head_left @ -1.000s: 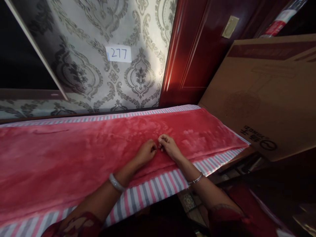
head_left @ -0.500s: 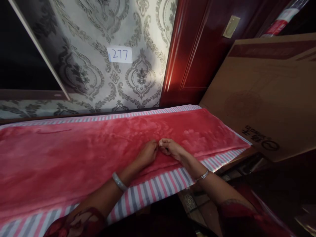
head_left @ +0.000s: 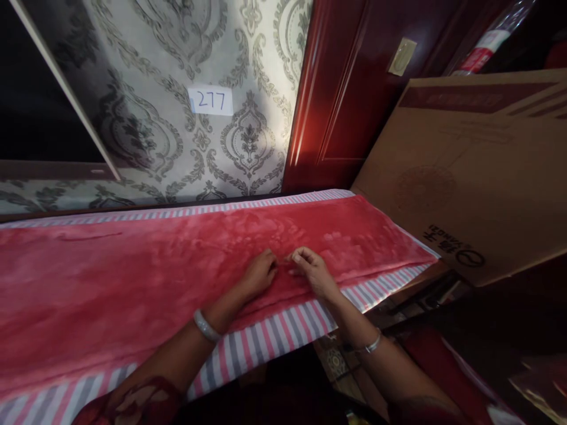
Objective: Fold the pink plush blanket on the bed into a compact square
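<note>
A red plush blanket lies folded in a long band over a pink, grey and white striped sheet. My left hand and my right hand rest side by side on the blanket near its front edge, fingertips almost touching. Both have the fingers curled down onto the plush fabric. Whether they pinch it cannot be told. Each wrist wears a silver bangle.
A big cardboard box leans at the right, next to the blanket's end. A dark red door stands behind. Patterned wallpaper carries a paper label reading 277. The surface's front edge drops to a dark floor.
Both hands have slid slightly toward me along the blanket and stay together. The right forearm has swung lower and to the right. The view has shifted a little.
</note>
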A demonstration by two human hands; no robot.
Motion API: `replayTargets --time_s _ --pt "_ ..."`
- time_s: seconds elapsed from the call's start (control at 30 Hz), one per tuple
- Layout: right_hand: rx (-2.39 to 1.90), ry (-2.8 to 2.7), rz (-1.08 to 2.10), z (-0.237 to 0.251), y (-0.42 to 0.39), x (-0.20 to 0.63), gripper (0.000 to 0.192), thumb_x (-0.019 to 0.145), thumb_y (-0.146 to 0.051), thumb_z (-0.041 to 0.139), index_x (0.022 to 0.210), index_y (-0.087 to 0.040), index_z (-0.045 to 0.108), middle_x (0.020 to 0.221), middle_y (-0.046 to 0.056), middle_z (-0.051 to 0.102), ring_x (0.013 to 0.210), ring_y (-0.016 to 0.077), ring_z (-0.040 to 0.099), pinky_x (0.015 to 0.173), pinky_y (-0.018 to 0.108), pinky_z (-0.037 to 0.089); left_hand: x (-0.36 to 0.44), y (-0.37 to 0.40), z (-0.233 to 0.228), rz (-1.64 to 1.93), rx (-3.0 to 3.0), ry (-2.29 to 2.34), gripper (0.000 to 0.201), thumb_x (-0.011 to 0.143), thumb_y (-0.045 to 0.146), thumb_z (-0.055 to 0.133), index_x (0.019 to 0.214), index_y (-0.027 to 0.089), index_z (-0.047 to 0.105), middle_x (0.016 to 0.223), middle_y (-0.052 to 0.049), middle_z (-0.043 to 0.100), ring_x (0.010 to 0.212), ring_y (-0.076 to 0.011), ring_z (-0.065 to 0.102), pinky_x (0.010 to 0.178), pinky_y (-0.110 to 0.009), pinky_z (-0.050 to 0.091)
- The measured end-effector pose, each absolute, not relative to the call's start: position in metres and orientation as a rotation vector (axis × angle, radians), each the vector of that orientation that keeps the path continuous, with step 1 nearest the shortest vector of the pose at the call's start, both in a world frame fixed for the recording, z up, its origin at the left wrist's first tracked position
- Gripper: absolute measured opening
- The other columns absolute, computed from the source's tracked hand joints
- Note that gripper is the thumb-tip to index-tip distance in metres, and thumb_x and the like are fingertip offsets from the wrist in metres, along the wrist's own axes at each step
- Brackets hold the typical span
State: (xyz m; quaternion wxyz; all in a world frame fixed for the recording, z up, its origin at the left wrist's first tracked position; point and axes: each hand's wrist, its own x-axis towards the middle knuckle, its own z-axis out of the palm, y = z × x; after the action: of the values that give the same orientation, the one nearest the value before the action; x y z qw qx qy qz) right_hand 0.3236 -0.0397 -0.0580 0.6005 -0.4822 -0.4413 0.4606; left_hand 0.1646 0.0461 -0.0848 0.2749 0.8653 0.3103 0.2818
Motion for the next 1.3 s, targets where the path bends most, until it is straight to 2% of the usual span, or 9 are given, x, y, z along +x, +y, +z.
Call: replayTargets --time_s 0.07,0.2,0.33,0.53,0.7,0.83,1.0,1.17,1.3 --pt "-1.072 -0.985 1.094 -0.06 -0.027 0.317 0.047 0.066 -0.062 0.076 0.076 -0.023 0.051 0.075 -0.002 0.058 0.066 0.0138 0.057 0.058 0.025 0.049 0.165 0.047 -0.085 0.751 2.324 0.835 0.016 0.075 0.004 0.054 0.072 0.019 0.055 0.079 -0.001 0.056 0.076 -0.0154 0.052 0.073 -0.029 0.043" --pt "-1.173 -1.079 0.979 -0.067 -0.009 0.316 0.038 0.075 -0.057 0.065 0.074 -0.024 0.047 0.06 -0.007 0.047 0.05 0.0108 0.044 0.049 0.023 0.036 0.166 0.05 -0.088 0.745 2.313 0.828 0.018 0.074 0.001 0.052 0.069 0.018 0.056 0.079 -0.001 0.058 0.077 -0.0152 0.054 0.072 -0.028 0.043" --pt "-1.435 -1.565 0.543 -0.062 -0.013 0.326 0.013 0.083 -0.024 0.056 0.071 -0.023 0.052 0.066 -0.001 0.054 0.064 0.0154 0.049 0.063 0.027 0.037 0.167 0.053 -0.093 0.748 2.29 0.828 0.018 0.074 0.0 0.052 0.069 0.017 0.056 0.079 -0.002 0.059 0.077 -0.0149 0.055 0.072 -0.027 0.043" --pt "-1.66 -2.088 0.185 -0.043 -0.029 0.341 0.019 0.084 -0.008 0.054 0.07 -0.021 0.056 0.078 0.005 0.057 0.078 0.0194 0.05 0.071 0.031 0.033 0.167 0.052 -0.092 0.748 2.274 0.822 0.017 0.075 0.002 0.053 0.068 0.017 0.056 0.078 -0.001 0.058 0.078 -0.0154 0.054 0.073 -0.028 0.042" --pt "-1.539 -2.001 0.41 -0.041 -0.022 0.342 0.02 0.079 -0.005 0.057 0.065 -0.021 0.057 0.078 0.003 0.057 0.082 0.0199 0.051 0.078 0.032 0.036 0.166 0.049 -0.088 0.739 2.27 0.83 0.018 0.077 0.002 0.054 0.068 0.017 0.058 0.077 -0.001 0.057 0.076 -0.0155 0.053 0.071 -0.028 0.041" --pt "-1.199 -1.645 0.825 -0.055 -0.016 0.331 0.012 0.081 -0.028 0.065 0.071 -0.022 0.062 0.085 0.003 0.062 0.09 0.0209 0.055 0.088 0.036 0.041 0.166 0.049 -0.086 0.74 2.241 0.826 0.016 0.077 0.003 0.055 0.07 0.017 0.059 0.079 -0.001 0.059 0.076 -0.0148 0.055 0.072 -0.027 0.042" --pt "-1.079 -0.951 1.195 -0.073 -0.017 0.318 0.045 0.065 -0.062 0.077 0.076 -0.023 0.059 0.079 0.002 0.062 0.077 0.018 0.057 0.074 0.032 0.048 0.166 0.048 -0.086 0.758 2.21 0.819 0.019 0.076 0.001 0.054 0.068 0.018 0.057 0.08 -0.001 0.06 0.079 -0.0148 0.056 0.075 -0.028 0.044" --pt "-1.008 -0.876 1.266 -0.07 -0.02 0.316 0.048 0.06 -0.06 0.083 0.074 -0.022 0.057 0.076 0.0 0.06 0.073 0.0161 0.058 0.067 0.028 0.047 0.166 0.05 -0.088 0.751 2.237 0.84 0.019 0.08 0.004 0.053 0.067 0.018 0.057 0.076 -0.001 0.057 0.075 -0.0147 0.053 0.071 -0.028 0.042" --pt "-1.053 -0.916 1.263 -0.069 -0.017 0.312 0.047 0.061 -0.059 0.08 0.071 -0.022 0.053 0.067 -0.003 0.054 0.062 0.0128 0.052 0.054 0.024 0.039 0.166 0.053 -0.09 0.732 2.26 0.807 0.018 0.077 0.002 0.053 0.068 0.018 0.057 0.078 -0.001 0.058 0.077 -0.0151 0.055 0.073 -0.028 0.043"
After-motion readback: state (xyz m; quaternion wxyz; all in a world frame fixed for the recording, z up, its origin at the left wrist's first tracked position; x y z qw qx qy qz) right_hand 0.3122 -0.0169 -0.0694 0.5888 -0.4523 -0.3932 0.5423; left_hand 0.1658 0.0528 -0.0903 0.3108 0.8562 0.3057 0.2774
